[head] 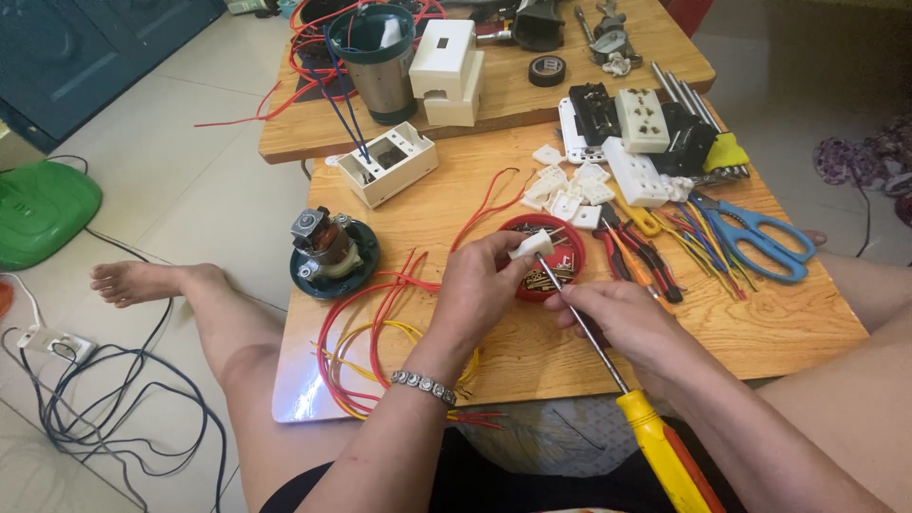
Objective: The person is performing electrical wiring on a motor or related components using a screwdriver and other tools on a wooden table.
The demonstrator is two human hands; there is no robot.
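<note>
Head view, near to far. Nearest the camera, a screwdriver [608, 366] with a yellow-and-red handle is gripped along its metal shaft by the right hand [622, 318], the fingers closed around it; its tip is set against a small white switch part [530, 245]. That part is pinched between the thumb and fingertips of the left hand [475, 290], on whose wrist a beaded bracelet [424, 386] is worn. Both hands are held over the near edge of the wooden worktop [760, 323], and the white part is held just above a round red lid [560, 271] in which small brass pieces are kept. Loops of red and yellow wire [366, 342] are spread on the worktop to the left of the left hand. Beyond them, a small electric motor [332, 252] is seated in a dark green round base. To the right of the red lid, red-handled pliers [632, 252], a bundle of coloured wire offcuts and blue-handled scissors [760, 237] are laid side by side. Farther back, a cluster of small white plastic parts [570, 190], an open white switch box [388, 163] and white socket plates [638, 142] are seen. On a second wooden worktop [494, 100] behind, a green-and-steel cup [378, 62], stacked white boxes [445, 71] and a roll of black tape [547, 69] are placed.
</note>
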